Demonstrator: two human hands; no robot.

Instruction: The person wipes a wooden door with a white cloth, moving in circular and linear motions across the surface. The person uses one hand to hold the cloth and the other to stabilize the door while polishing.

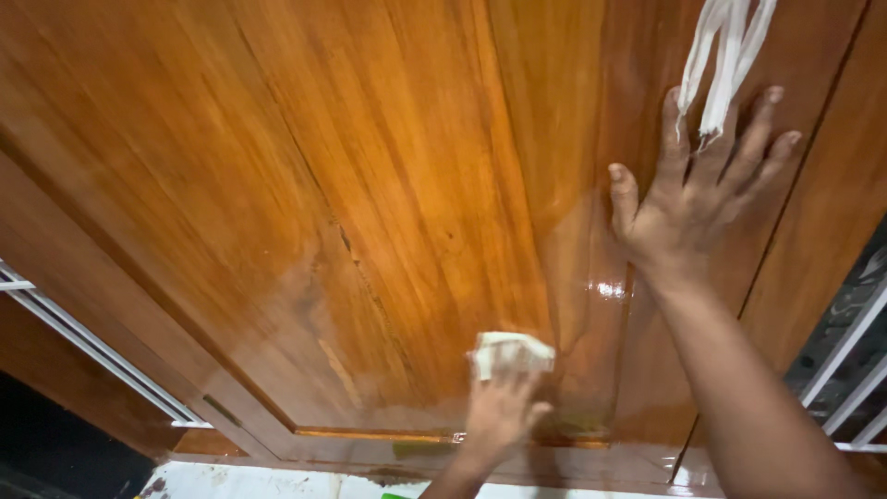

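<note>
Polish work on the wooden door (pixel 370 185): I judge I'm mid-rub on the lower panel, and the next stroke calls for even pressure along the grain. My left hand (pixel 504 407) has its fingers curled, pinching a pale folded cloth (pixel 510 351) against the glossy wood. My right hand (pixel 698 194) lies flat, fingers spread, bracing beside hanging white strips (pixel 725 55).
</note>
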